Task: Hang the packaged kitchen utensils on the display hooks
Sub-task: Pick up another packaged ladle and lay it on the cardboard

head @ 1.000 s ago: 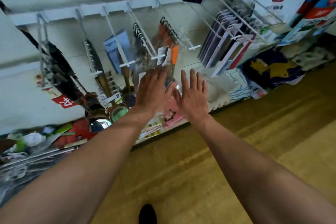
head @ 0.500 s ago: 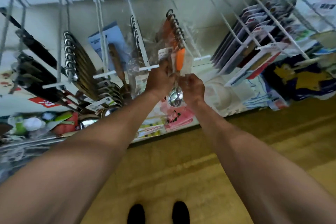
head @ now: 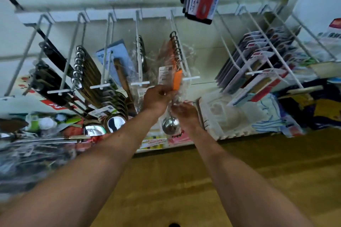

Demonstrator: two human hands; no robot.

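Both hands are up at centre frame. The left hand (head: 158, 97) grips the bagged ladle (head: 170, 125) just under its orange handle (head: 177, 79), and the right hand (head: 184, 112) curls round the clear wrap lower down, right above the steel bowl. The pack's top sits by the tip of the white hook (head: 185, 69) (threaded on or not, can't tell). Other utensils (head: 86, 75) hang at centre left.

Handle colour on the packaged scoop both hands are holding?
Orange handle on the packaged scoop; best in the head view.
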